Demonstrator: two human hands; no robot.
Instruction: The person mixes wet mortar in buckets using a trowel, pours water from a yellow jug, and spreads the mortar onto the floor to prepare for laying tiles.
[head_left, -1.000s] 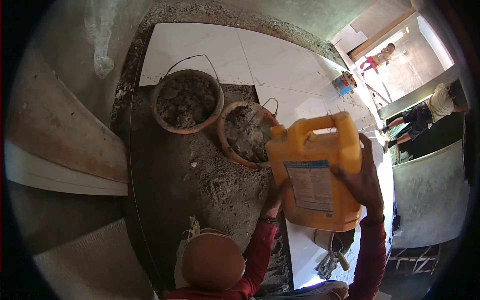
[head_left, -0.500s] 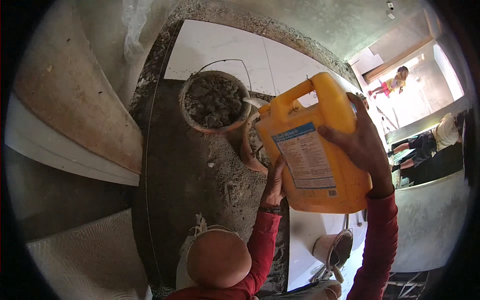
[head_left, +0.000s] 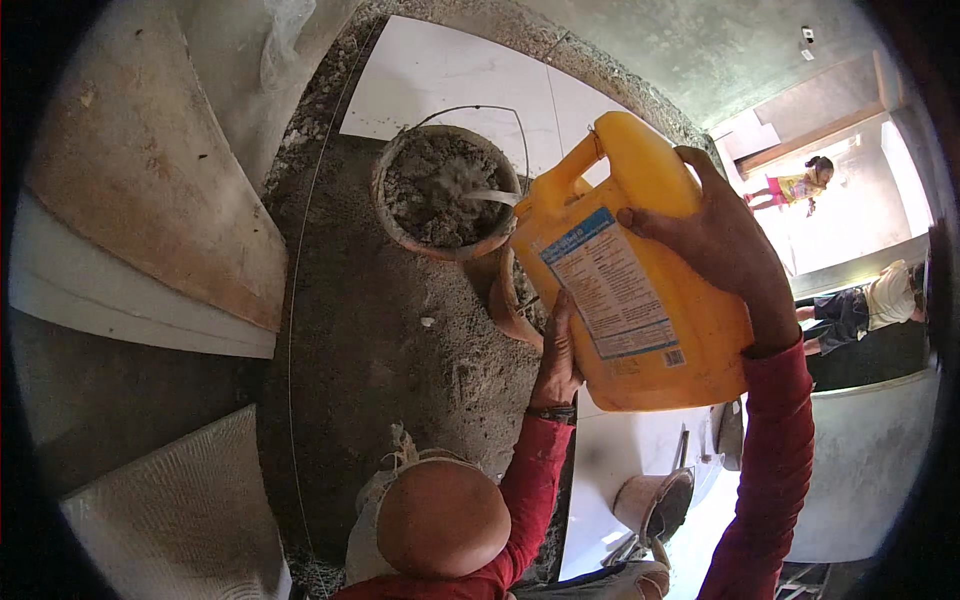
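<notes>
A tilted yellow jerrycan [head_left: 655, 290] with a blue and white label is between my hands. My right hand [head_left: 715, 235] is wrapped round its upper right side, thumb on the front. Low on its left side, my left hand [head_left: 560, 360] presses against it, with part of the hand hidden behind it. Pale liquid [head_left: 490, 197] runs from the mouth into a wire-handled bucket [head_left: 390, 228], onto lumpy grey mortar [head_left: 430, 190]. Partly behind the jerrycan stands a second bucket [head_left: 505, 312].
White tiles [head_left: 450, 65] lie at the far side; grey screed [head_left: 360, 370] spreads before me, with a string along its left. Large panels [head_left: 130, 290] lean at left. A small bucket [head_left: 632, 500] stands at lower right. Two people [head_left: 800, 187] are at far right.
Liquid now streams from the jerrycan into the mortar bucket; none showed landing there before. The jerrycan's mouth has come closer to that bucket. The whole view has shifted slightly.
</notes>
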